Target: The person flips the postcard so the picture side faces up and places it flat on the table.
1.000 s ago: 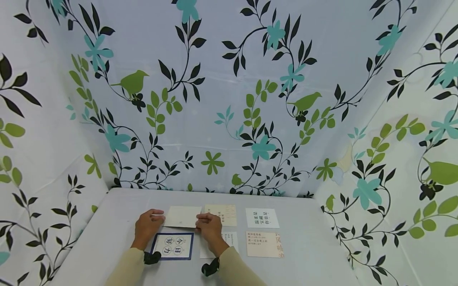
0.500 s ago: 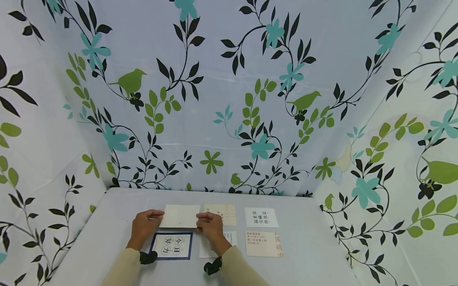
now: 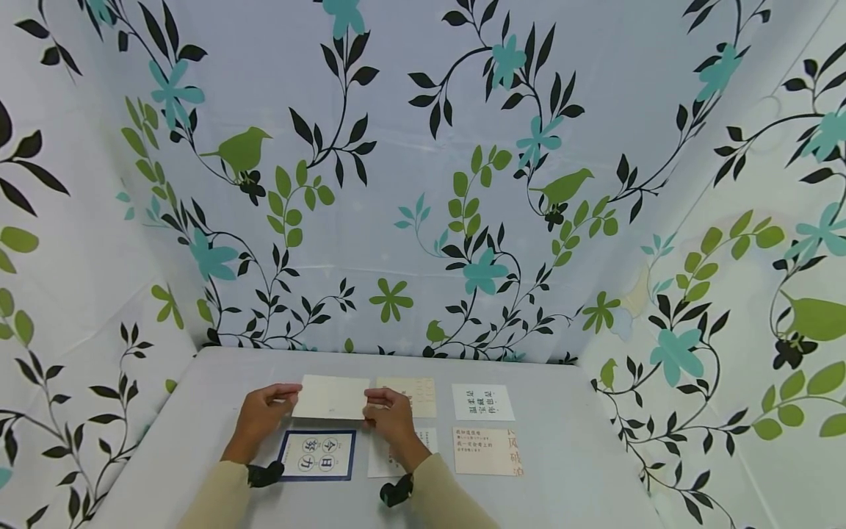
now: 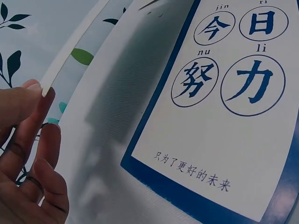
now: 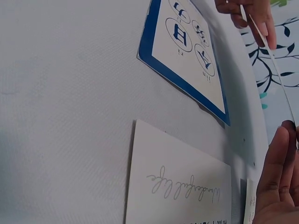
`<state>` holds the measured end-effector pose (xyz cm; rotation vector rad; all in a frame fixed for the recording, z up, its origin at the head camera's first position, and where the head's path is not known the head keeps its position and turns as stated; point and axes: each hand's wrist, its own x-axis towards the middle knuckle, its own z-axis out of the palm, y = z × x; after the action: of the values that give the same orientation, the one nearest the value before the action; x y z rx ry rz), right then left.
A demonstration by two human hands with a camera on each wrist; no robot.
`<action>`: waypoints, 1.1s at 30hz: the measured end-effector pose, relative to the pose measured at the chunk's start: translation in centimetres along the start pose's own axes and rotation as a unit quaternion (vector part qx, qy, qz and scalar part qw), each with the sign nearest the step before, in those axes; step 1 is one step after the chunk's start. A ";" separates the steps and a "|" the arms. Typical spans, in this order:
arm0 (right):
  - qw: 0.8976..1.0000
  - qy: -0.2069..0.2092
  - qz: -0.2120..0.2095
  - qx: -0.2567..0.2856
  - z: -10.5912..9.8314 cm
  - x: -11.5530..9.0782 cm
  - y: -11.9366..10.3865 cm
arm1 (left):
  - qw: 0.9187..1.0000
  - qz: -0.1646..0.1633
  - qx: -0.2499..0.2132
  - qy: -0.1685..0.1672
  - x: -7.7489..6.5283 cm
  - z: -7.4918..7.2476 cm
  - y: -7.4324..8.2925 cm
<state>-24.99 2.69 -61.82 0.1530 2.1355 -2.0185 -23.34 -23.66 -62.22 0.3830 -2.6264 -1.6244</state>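
A blank cream card [image 3: 332,397] is held between both hands, raised above the table with its edge showing thin in the wrist views. My left hand [image 3: 260,420] pinches its left end; in the left wrist view the thumb and a finger meet on the card's corner [image 4: 70,52]. At the opposite end, my right hand [image 3: 394,425] pinches the card, thumb and fingertips on its edge. Just below lies a blue-bordered card [image 3: 317,455] with four circled characters. A white card with "Wonderful life" script [image 5: 184,186] lies partly hidden under my right hand in the head view.
Behind my right hand lies a cream printed card [image 3: 423,393]. Farther right are a white card with black characters [image 3: 484,402] and a pinkish card with red print [image 3: 487,452]. A patterned curtain [image 3: 423,220] hangs at the table's [image 3: 562,411] back edge.
The cream card has shifted slightly left and its face has tipped up a little more toward the head camera. My left hand has moved left with it; both hands keep their pinch.
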 end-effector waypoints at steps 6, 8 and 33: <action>1.000 -0.011 -0.007 0.017 -0.4 0.5 0.2 | 1.000 0.000 -0.024 -0.019 -0.3 -0.5 0.3; 1.000 -0.017 -0.009 0.022 -0.4 0.5 0.3 | 0.999 -0.007 -0.032 -0.021 -0.4 -0.5 0.3; 0.999 -0.029 -0.019 0.005 -0.8 0.3 0.3 | 0.999 0.014 -0.036 0.005 -0.8 -0.4 0.7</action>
<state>-25.29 3.51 -62.14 0.0554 2.1098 -2.0295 -22.62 -23.55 -61.35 0.3484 -2.5464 -1.6984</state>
